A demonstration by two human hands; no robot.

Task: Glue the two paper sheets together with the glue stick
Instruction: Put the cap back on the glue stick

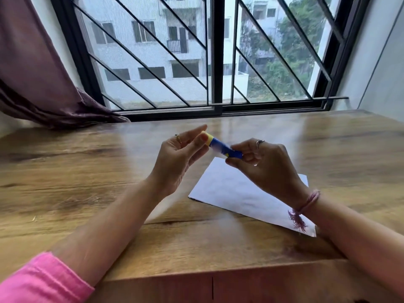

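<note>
A blue and yellow glue stick [220, 146] is held level above the wooden table [87, 171], between both hands. My left hand [181, 158] pinches its yellow end with thumb and fingertips, the other fingers stretched out. My right hand [264, 162] grips the blue end with curled fingers. White paper [231, 189] lies flat on the table under my right hand and wrist; I cannot tell whether it is one sheet or two stacked.
A barred window [216, 55] runs along the table's far edge. A purple curtain [32, 79] hangs at the far left, its hem resting on the table corner. The table's front edge [212, 278] lies near my forearms.
</note>
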